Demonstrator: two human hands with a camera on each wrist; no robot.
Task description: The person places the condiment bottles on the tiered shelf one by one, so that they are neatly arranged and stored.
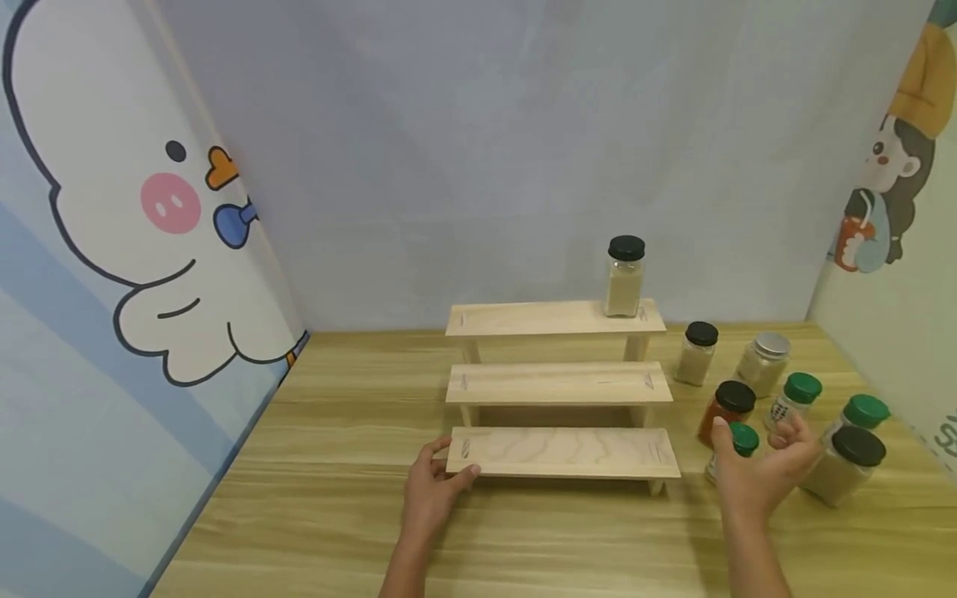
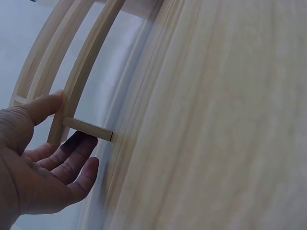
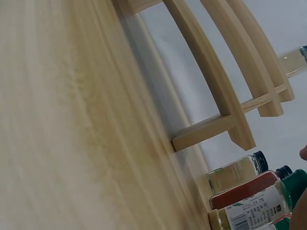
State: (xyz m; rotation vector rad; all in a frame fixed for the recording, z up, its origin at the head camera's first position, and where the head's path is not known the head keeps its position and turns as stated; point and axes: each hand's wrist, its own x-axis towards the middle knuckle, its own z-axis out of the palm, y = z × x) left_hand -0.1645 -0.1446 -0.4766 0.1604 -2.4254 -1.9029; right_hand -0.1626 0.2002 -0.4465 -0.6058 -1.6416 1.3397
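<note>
A three-step wooden spice rack [image 1: 561, 453] stands on the table, its bottom step nearest me. My left hand [image 1: 429, 494] grips the left end of that step, thumb at the front edge and fingers around the end. In the left wrist view, the fingers curl beside the step's leg [image 2: 88, 129]. My right hand [image 1: 766, 482] hovers over the jars on the right, thumb and fingers apart. Just beyond its thumb is a small green-capped spice jar [image 1: 743, 438], partly covered by the hand; its white label [image 3: 254, 211] shows in the right wrist view.
On the top step's right end stands a black-capped jar [image 1: 624, 286] of pale powder. Right of the rack are a jar of red spice [image 1: 721, 415], a silver-lidded jar [image 1: 763, 365], a large black-capped jar [image 1: 841, 473] and several others. A grey curtain [image 1: 478, 166] hangs behind.
</note>
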